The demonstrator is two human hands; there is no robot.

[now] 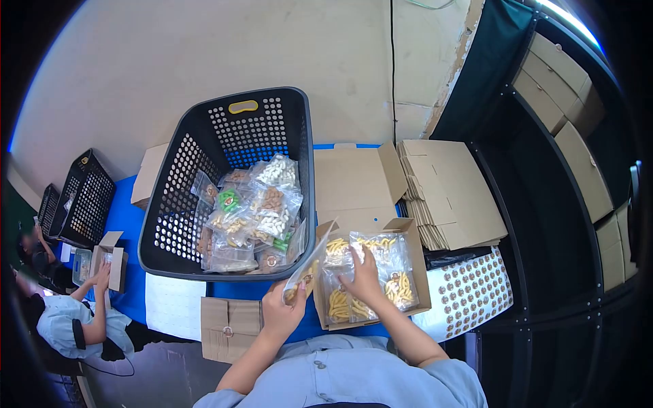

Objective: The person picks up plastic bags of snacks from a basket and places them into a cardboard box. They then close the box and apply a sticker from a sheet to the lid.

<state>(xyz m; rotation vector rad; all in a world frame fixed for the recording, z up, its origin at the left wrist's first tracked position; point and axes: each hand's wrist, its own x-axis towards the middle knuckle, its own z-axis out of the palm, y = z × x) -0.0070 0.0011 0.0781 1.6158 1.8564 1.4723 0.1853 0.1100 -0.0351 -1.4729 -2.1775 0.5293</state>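
Note:
My left hand (pixel 284 314) is closed on a clear plastic bag (pixel 304 281) of yellowish pieces, held tilted at the left side of an open cardboard box (pixel 422 289). Inside that box lie several clear bags of yellow stick-shaped snacks (pixel 400 289). My right hand (pixel 364 275) rests over these bags with its fingers spread, apparently touching them; the palm hides part of what lies beneath. Behind both hands, to the left, a large black perforated basket (pixel 228 277) holds many small bags of white, brown, green and tan pieces (pixel 272 198).
Flat cardboard boxes (pixel 452 187) are stacked at the right, beside a sheet of round stickers (pixel 469 292). A closed box (pixel 230 326) sits at the front left. Farther left, another person (pixel 85 323) handles a small box (pixel 117 268). Dark shelving (pixel 537 231) stands at the right.

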